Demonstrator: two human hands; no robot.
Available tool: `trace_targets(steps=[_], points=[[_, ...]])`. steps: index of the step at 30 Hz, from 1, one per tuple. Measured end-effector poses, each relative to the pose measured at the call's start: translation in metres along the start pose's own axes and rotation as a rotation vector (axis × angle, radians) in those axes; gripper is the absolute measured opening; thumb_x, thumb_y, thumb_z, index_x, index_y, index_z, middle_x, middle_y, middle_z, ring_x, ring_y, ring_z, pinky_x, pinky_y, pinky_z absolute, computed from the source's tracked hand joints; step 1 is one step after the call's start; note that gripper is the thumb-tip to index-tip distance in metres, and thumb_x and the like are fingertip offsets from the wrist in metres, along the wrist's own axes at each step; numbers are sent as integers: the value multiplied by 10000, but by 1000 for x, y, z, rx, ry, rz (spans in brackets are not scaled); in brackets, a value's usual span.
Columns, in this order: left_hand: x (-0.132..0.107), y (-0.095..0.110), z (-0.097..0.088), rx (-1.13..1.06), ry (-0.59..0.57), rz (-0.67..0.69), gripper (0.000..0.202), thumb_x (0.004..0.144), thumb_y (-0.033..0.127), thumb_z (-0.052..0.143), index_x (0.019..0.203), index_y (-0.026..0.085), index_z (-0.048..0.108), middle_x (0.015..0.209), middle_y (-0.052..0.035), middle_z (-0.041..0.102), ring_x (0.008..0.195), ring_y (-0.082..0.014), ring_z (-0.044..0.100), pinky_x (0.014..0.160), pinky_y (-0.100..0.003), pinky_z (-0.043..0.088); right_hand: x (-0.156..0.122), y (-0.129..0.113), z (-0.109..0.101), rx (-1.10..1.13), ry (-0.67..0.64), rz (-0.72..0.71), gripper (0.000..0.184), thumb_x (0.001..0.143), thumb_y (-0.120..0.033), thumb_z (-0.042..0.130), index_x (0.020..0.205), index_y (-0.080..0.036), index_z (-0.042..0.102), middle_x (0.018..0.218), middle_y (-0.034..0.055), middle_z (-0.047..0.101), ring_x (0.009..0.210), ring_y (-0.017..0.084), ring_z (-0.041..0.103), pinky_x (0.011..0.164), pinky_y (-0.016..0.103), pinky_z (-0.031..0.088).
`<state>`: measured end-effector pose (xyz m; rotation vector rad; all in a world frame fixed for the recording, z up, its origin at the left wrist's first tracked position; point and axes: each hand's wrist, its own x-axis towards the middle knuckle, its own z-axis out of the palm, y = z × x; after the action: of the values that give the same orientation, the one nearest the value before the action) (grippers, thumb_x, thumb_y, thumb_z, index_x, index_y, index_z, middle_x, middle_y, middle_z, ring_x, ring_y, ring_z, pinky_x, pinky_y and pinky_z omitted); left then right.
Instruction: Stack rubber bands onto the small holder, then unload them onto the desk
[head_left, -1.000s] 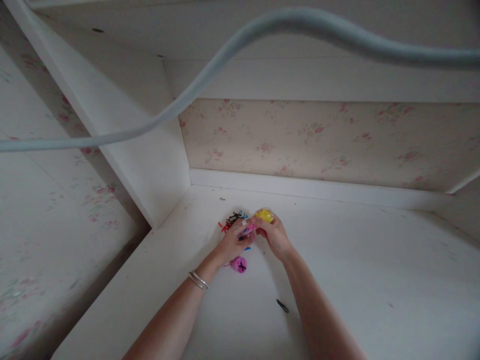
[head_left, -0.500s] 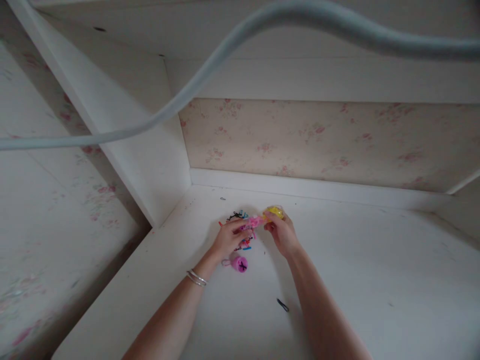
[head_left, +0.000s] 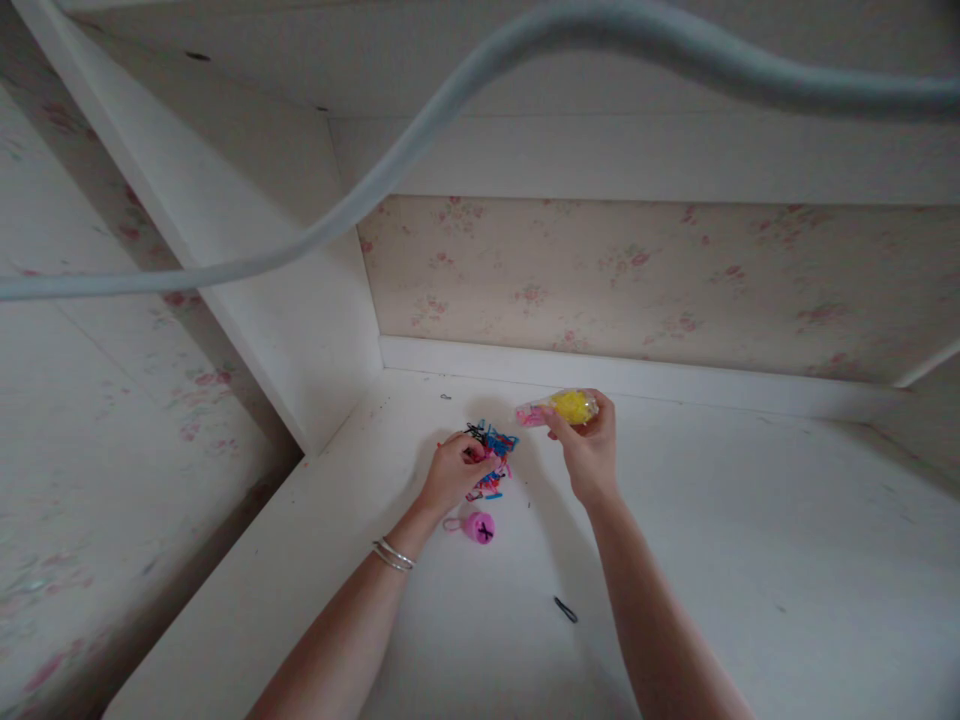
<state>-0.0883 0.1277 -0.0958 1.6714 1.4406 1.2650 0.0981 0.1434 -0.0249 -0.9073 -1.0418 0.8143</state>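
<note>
My right hand (head_left: pixel 590 449) is closed around a small clear container (head_left: pixel 559 408) with yellow contents and a pink end, held a little above the white desk (head_left: pixel 720 560). My left hand (head_left: pixel 452 468) rests on a pile of small hair elastics (head_left: pixel 491 452) in blue, black and red, fingers curled and pinching into the pile. What it pinches is too small to name. A silver bangle (head_left: pixel 394 556) sits on the left wrist. A pink round lid with a black bow mark (head_left: pixel 478 526) lies just below the left hand.
A small black clip (head_left: pixel 565 609) lies on the desk near my right forearm. A white side panel (head_left: pixel 300 330) closes the nook on the left, floral wallpaper (head_left: pixel 660 280) backs it. A grey cable (head_left: pixel 420 150) hangs across the top of the view.
My right hand has lifted the container up and to the right, away from the left hand. The left hand has dropped onto the pile of elastics.
</note>
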Motion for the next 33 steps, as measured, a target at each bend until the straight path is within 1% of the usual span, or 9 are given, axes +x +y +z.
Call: trace_targets(steps=[4,6,8,13,16,20,23,26,33], points=[[0,-1,1,-9,-7,-86,236,732,360,681,783,149,590,678,16,565,586,-92,538,532,-206,442,-6,-3,3,-253,-98,-36,600,629,-389,773,1171,-283,537,897,12,625,667,151,559,607,283,457],[0,0,1,-23,-15,-39,187,760,326,652,799,148,611,762,-8,598,651,-100,562,585,-215,462,-7,0,2,-397,-175,17,613,614,-396,773,1178,-280,564,800,-5,633,580,139,531,576,281,430],[0,3,1,-26,-23,19,157,778,305,637,822,155,649,846,-28,614,719,-112,577,635,-226,469,-7,5,1,-422,-154,44,616,629,-407,758,1196,-273,559,763,-12,639,560,138,531,565,276,421],[0,8,2,-52,-48,62,184,805,332,622,828,171,708,864,-38,610,730,-122,573,640,-239,457,-7,7,2,-254,-63,40,592,648,-415,753,1189,-280,554,942,12,659,632,145,583,574,277,452],[-1,9,2,-76,-47,74,214,822,348,609,883,177,724,882,-44,611,764,-129,578,656,-241,464,-7,8,6,-166,-45,112,569,677,-446,732,1186,-284,536,1031,26,637,667,144,602,562,276,481],[-3,11,1,-161,-74,80,290,846,375,584,1028,190,714,954,-61,608,817,-136,585,710,-253,490,-8,12,12,-4,-29,279,549,674,-475,739,1142,-266,543,989,26,637,695,150,615,553,264,514],[-5,10,3,-232,-126,24,408,829,417,602,1183,218,644,977,-53,603,743,-115,578,653,-240,499,-10,15,15,109,-33,370,495,666,-472,752,1073,-270,555,898,-10,635,597,113,578,533,250,508],[-7,7,7,-315,-180,-72,553,796,456,631,1294,230,549,918,-33,619,645,-93,553,552,-209,471,-13,16,18,158,-63,404,443,663,-458,763,1005,-258,564,843,-22,627,541,91,540,513,238,490],[-6,1,10,-394,-255,-192,701,760,568,618,1325,169,508,628,24,583,454,-53,402,446,-189,379,-17,19,17,183,-174,461,419,651,-461,771,948,-235,579,802,-11,625,561,98,536,527,238,475]])
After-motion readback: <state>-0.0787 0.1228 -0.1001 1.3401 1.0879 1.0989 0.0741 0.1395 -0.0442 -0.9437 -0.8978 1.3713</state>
